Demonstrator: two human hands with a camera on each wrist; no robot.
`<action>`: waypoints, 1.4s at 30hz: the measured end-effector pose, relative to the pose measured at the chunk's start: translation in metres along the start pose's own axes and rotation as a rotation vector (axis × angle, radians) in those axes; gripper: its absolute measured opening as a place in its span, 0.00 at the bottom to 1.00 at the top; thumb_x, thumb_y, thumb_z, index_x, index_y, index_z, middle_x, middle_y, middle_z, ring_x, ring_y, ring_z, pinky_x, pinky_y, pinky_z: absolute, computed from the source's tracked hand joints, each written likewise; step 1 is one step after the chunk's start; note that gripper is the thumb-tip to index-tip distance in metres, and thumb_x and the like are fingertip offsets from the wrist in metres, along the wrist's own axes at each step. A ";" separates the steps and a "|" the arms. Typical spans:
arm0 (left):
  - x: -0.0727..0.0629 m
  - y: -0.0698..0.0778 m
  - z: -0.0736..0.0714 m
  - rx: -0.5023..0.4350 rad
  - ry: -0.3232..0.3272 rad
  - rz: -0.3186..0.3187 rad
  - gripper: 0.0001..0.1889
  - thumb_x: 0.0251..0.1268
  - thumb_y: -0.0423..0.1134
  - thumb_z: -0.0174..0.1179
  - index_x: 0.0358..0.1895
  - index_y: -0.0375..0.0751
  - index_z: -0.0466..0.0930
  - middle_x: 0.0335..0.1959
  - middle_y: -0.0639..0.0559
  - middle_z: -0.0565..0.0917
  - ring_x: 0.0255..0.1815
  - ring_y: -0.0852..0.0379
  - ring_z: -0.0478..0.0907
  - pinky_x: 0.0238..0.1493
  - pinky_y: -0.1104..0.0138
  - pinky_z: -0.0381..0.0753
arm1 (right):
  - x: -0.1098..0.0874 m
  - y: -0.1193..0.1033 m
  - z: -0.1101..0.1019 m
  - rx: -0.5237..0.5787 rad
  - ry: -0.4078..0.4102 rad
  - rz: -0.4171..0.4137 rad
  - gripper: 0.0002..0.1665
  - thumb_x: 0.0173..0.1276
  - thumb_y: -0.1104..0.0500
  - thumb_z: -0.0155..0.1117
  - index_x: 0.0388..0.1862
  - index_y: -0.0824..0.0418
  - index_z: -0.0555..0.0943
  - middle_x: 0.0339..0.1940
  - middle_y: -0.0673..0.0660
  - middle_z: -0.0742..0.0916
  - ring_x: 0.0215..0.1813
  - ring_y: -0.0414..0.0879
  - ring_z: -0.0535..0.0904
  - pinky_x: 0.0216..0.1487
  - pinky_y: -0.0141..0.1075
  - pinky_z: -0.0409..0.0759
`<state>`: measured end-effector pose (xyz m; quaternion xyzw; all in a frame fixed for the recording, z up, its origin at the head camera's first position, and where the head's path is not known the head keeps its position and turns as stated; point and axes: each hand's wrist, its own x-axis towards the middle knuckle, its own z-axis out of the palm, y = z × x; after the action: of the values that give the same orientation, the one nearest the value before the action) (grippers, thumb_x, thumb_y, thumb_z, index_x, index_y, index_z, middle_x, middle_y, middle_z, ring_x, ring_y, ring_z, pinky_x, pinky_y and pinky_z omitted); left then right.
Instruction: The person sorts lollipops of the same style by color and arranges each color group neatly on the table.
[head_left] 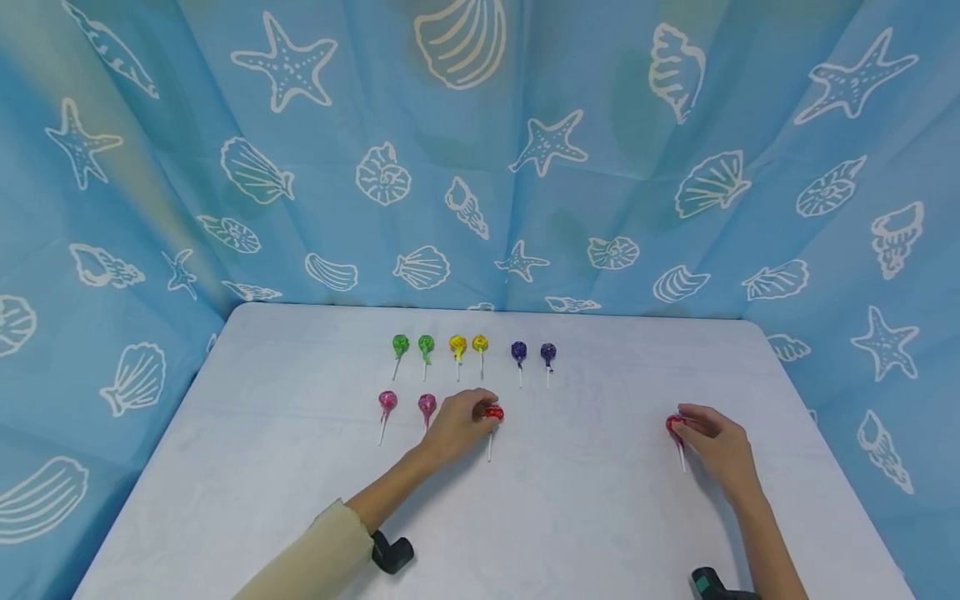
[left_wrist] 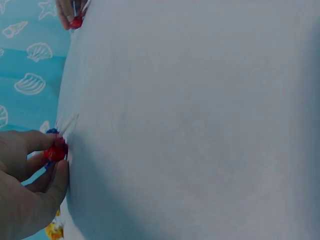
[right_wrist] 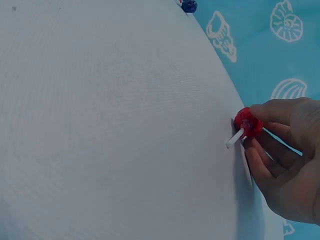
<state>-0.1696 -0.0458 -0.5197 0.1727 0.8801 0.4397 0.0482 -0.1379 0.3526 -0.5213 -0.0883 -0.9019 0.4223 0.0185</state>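
Note:
My left hand (head_left: 459, 425) pinches the head of a red lollipop (head_left: 494, 412) near the middle of the table, its white stick pointing toward me. In the left wrist view, thumb and fingers close around that red lollipop (left_wrist: 55, 151). Far to the right, my right hand (head_left: 718, 446) grips a second red lollipop (head_left: 676, 427) by its head. The right wrist view shows this red lollipop (right_wrist: 248, 123) between thumb and fingers, stick free. Just left of my left hand lie two pink lollipops (head_left: 387, 401), the nearer one (head_left: 427, 406) partly hidden by the hand.
A back row holds two green lollipops (head_left: 401, 344), two yellow lollipops (head_left: 457, 344) and two purple lollipops (head_left: 519, 352), sticks toward me. They lie on a white-covered table (head_left: 585, 517). A blue curtain (head_left: 480, 150) with shells and starfish hangs behind and at both sides.

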 end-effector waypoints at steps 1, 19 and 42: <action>0.001 0.000 0.000 0.005 -0.001 0.008 0.16 0.66 0.33 0.66 0.56 0.35 0.81 0.45 0.48 0.84 0.43 0.55 0.78 0.49 0.66 0.81 | 0.000 0.000 0.000 0.007 -0.004 0.009 0.27 0.76 0.49 0.59 0.65 0.65 0.76 0.61 0.67 0.81 0.62 0.59 0.76 0.46 0.14 0.69; -0.010 -0.001 -0.019 -0.021 0.070 -0.036 0.14 0.65 0.31 0.66 0.52 0.32 0.82 0.42 0.48 0.85 0.42 0.54 0.81 0.47 0.65 0.83 | 0.000 0.003 0.002 0.024 -0.035 0.064 0.30 0.75 0.46 0.60 0.65 0.65 0.76 0.61 0.67 0.80 0.61 0.57 0.76 0.47 0.16 0.71; -0.010 0.002 -0.026 0.192 0.103 -0.138 0.15 0.63 0.31 0.67 0.52 0.30 0.84 0.47 0.41 0.86 0.50 0.47 0.83 0.55 0.56 0.81 | -0.018 -0.048 0.041 0.182 -0.067 -0.110 0.23 0.72 0.53 0.66 0.59 0.66 0.81 0.53 0.65 0.85 0.45 0.26 0.79 0.47 0.19 0.75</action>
<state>-0.1656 -0.0679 -0.5027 0.0929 0.9292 0.3573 0.0166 -0.1321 0.2880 -0.5098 -0.0224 -0.8635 0.5034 0.0192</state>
